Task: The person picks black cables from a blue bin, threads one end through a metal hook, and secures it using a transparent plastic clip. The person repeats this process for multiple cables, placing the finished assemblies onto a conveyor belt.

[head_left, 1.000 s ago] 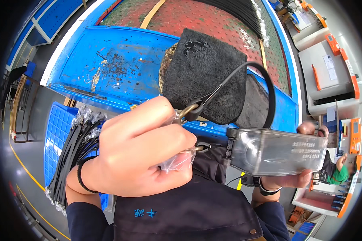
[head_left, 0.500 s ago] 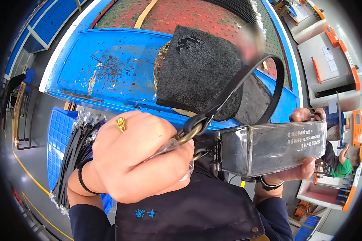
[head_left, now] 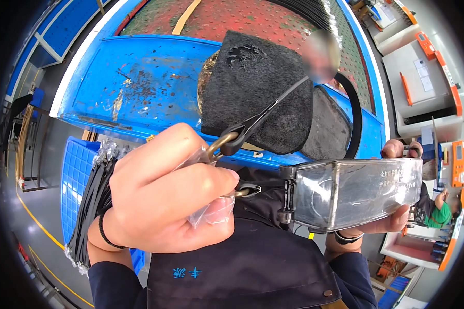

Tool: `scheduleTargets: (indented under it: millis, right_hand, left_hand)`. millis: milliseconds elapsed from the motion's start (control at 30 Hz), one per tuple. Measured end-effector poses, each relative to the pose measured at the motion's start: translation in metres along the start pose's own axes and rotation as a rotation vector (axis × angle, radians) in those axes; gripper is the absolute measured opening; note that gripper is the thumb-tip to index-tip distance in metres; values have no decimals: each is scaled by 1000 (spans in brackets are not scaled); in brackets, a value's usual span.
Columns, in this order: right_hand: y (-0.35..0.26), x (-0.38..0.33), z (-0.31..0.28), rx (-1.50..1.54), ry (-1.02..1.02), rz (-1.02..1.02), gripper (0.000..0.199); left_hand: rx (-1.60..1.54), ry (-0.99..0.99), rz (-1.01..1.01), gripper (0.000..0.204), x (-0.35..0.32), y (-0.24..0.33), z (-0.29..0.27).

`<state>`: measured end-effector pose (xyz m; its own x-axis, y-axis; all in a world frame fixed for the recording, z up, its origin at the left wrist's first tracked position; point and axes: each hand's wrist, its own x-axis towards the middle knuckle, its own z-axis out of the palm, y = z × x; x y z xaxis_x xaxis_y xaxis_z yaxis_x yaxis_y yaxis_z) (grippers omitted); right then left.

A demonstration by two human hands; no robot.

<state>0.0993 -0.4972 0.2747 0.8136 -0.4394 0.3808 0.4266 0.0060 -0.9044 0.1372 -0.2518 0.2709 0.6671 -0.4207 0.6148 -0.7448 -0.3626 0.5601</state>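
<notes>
My left hand (head_left: 162,201) is closed around the wrapped hardware at the ends of a narrow black strap (head_left: 357,116). Crumpled clear plastic (head_left: 219,208) shows between its fingers, and a brass-coloured ring (head_left: 222,143) sticks out at the top. The strap loops away over the bench and back. Its lower end lies between that hand and the dark hinged end of a clear, smoky plastic box (head_left: 361,193). My right hand (head_left: 392,222) grips this box from behind, thumb below and fingertips above; its palm is hidden. Whether the strap runs through the box cannot be made out.
A black fuzzy cloth (head_left: 263,92) lies over a round block in the stained blue tray (head_left: 154,51). At left, a bundle of black straps (head_left: 90,216) hangs over a blue crate (head_left: 72,190). More straps (head_left: 304,10) lie at the far edge. A person in green (head_left: 441,213) is at right.
My left hand has turned and shifted slightly left, baring more of the ring and plastic. The strap's upper run has swung lower and straightened. The box has moved slightly right and tilted.
</notes>
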Motion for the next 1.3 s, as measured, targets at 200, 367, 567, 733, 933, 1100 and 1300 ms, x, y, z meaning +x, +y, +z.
scheduleTargets:
  millis: [200, 367, 567, 733, 933, 1100, 1300]
  right_hand:
    - [-4, -2, 2, -41, -33, -44, 98]
    - [2, 7, -10, 160, -54, -88, 81]
    - [-9, 38, -47, 848, -191, -14, 53]
    - [18, 60, -57, 598, -23, 46, 42]
    - [55, 49, 7, 130, -215, 237, 46]
    - [74, 54, -16, -374, -278, 118, 56]
    - [62, 22, -52, -1017, -288, -364, 37]
  left_hand:
    - [-37, 1, -4, 28, 3, 2, 1]
    - [-31, 29, -19, 27, -3, -1, 0]
    - [-7, 123, 23, 19, -5, -16, -3]
    - [-706, 641, -501, 17, -35, -38, -7]
    - [-780, 600, -454, 18, -34, -34, -7]
    - [-614, 548, -440, 21, -39, -26, 6]
    - [-194, 497, -220, 19, -44, -25, 18]
